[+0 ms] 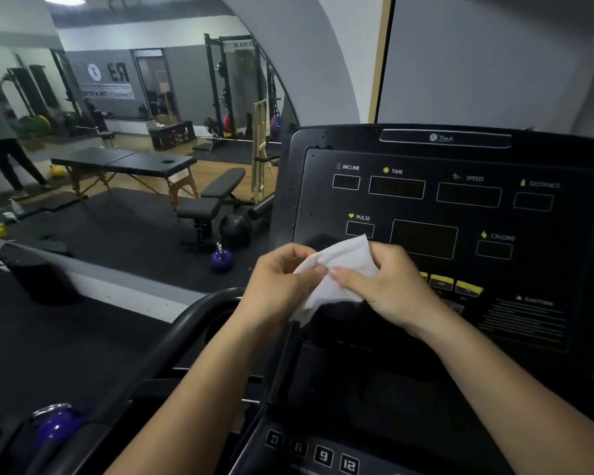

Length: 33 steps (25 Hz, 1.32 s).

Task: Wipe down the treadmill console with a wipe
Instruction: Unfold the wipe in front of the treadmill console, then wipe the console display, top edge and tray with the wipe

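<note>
- White nonwoven wipe [343, 257]: thin, limp and very light, judged from its creases and drooping lower corner; it will crumple and fold rather than hold a shape, and should tear only under a hard pull
- Location: held in the air between both hands, in front of the lower left of the treadmill console [426, 159], not visibly touching the panel
- Left hand [278, 286]: fingers curled, thumb and fingertips pinching the wipe's left edge
- Right hand [384, 286]: thumb and fingers pinching the wipe's right part, thumb tips of the two hands nearly meeting
- Hold advice: bunch or fold it into a pad under flat fingers for wiping; an edge pinch suits only spreading it open
- Console surface: glossy black plastic, hard and smooth, so the wipe should glide easily
- Hidden: panel area behind the hands and wipe; the yellow buttons [460, 286] are partly covered
- Cut off: console's right edge; the number keys [323, 455] at the bottom
- Unclear: whether the wipe is damp; the caution text [525, 320] is too blurred to read
</note>
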Available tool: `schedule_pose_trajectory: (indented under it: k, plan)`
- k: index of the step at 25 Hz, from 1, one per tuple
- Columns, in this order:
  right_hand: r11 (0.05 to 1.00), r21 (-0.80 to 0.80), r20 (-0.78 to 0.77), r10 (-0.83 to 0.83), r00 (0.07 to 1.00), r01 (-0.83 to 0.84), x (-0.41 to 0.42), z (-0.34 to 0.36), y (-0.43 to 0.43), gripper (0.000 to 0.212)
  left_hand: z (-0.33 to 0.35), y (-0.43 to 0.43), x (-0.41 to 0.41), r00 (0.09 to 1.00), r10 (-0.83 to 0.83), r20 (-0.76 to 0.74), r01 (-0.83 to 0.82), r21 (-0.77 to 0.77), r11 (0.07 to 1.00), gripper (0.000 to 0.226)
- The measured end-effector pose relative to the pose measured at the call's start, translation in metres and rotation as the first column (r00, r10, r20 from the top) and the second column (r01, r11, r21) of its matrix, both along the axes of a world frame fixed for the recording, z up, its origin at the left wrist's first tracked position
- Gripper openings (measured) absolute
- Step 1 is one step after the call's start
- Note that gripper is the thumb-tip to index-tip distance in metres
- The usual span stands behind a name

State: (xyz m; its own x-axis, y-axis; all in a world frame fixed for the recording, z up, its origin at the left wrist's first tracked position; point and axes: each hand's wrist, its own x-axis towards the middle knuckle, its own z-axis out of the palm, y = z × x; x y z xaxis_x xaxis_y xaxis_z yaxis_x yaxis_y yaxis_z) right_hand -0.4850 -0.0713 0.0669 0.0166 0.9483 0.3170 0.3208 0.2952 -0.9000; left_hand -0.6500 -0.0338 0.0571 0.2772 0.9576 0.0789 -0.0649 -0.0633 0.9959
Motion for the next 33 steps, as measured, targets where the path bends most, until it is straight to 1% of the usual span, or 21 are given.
schedule_pose_trajectory:
  k: [1,3,4,5,6,8,10,12,14,16,18,19,20,22,23,24,26,28,30,32,33]
  plan:
    - [1.0,-0.017,0.07,0.016,0.997,-0.015,-0.005,0.003,0.003,0.008,-0.001,0.003,-0.004,1.0,0.005,0.019,-0.005,-0.006,1.0,0.005]
    - [1.0,-0.017,0.264,-0.012,0.964,0.017,-0.015,0.01,0.015,0.014,-0.003,0.011,-0.015,0.999,0.022,0.033,-0.022,-0.007,1.0,0.005]
    - [0.999,-0.003,0.3,-0.035,0.953,0.038,-0.019,0.014,0.021,0.016,-0.005,0.016,-0.022,0.999,0.024,0.036,-0.023,-0.007,1.0,0.004]
    - [0.999,0.004,0.278,-0.043,0.96,0.044,-0.024,0.02,0.027,0.015,-0.007,0.021,-0.028,0.999,0.019,0.047,-0.019,-0.008,1.0,0.006]
    - [0.999,0.005,0.213,-0.046,0.976,0.046,-0.029,0.027,0.033,0.014,-0.009,0.027,-0.034,0.998,0.012,0.063,-0.012,-0.007,1.0,0.008]
    - [0.995,-0.006,0.128,-0.094,0.987,0.095,-0.037,0.036,0.042,0.019,-0.013,0.038,-0.045,0.996,0.005,0.087,-0.005,0.002,1.0,0.015]
    - [0.986,0.004,0.123,-0.168,0.978,0.168,-0.041,0.04,0.05,0.022,-0.015,0.048,-0.051,0.992,0.022,0.121,-0.022,0.001,1.0,0.019]
    - [0.988,-0.032,0.015,-0.149,0.989,0.149,-0.042,0.041,0.058,0.016,-0.018,0.057,-0.052,0.986,0.035,0.16,-0.034,-0.01,0.999,0.021]
    - [0.989,-0.087,-0.093,-0.124,0.988,0.116,-0.045,0.044,0.061,0.022,-0.02,0.063,-0.05,0.982,0.019,0.186,-0.016,-0.018,1.0,0.02]
    - [0.989,-0.026,-0.016,-0.149,0.989,0.149,-0.047,0.042,0.062,0.017,-0.02,0.066,-0.045,0.976,-0.035,0.215,0.041,-0.021,0.999,0.02]
    - [0.981,0.067,0.087,-0.185,0.979,0.18,-0.051,0.038,0.06,0.025,-0.017,0.068,-0.039,0.969,-0.093,0.227,0.095,0.0,0.995,0.027]
    - [0.977,0.104,0.101,-0.197,0.975,0.187,-0.052,0.036,0.059,0.03,-0.014,0.069,-0.037,0.971,-0.105,0.216,0.102,0.024,0.994,0.026]
    - [0.969,0.137,0.12,-0.221,0.968,0.204,-0.051,0.035,0.059,0.029,-0.011,0.07,-0.034,0.975,-0.1,0.2,0.091,0.052,0.995,0.021]
    - [0.942,0.191,0.183,-0.312,0.932,0.277,-0.046,0.037,0.06,0.017,-0.006,0.074,-0.032,0.989,-0.053,0.141,0.035,0.125,0.992,0.011]
    - [0.924,0.206,0.192,-0.361,0.913,0.322,-0.042,0.04,0.06,0.013,-0.004,0.075,-0.033,0.994,-0.037,0.101,0.02,0.166,0.986,0.016]
    - [0.905,0.221,0.168,-0.403,0.9,0.364,-0.037,0.044,0.06,0.011,-0.002,0.076,-0.034,0.997,-0.05,0.067,0.036,0.196,0.98,0.022]
    - [0.87,0.255,0.127,-0.462,0.878,0.422,-0.029,0.051,0.062,0.009,0.001,0.074,-0.034,0.981,-0.191,0.038,0.178,0.22,0.959,0.037]
    - [0.869,0.281,0.217,-0.472,0.854,0.408,-0.025,0.053,0.063,0.01,0.005,0.069,-0.031,0.937,-0.347,0.04,0.333,0.204,0.921,0.05]
    - [0.899,0.281,0.318,-0.417,0.852,0.335,-0.026,0.052,0.063,0.013,0.007,0.064,-0.029,0.892,-0.449,0.054,0.432,0.19,0.881,0.052]
    - [0.915,0.272,0.342,-0.383,0.858,0.299,-0.025,0.049,0.062,0.013,0.007,0.06,-0.03,0.852,-0.511,0.116,0.492,0.158,0.856,0.053]
    - [0.909,0.276,0.346,-0.397,0.85,0.313,-0.024,0.046,0.061,0.02,0.006,0.06,-0.033,0.841,-0.51,0.18,0.493,0.134,0.86,0.054]
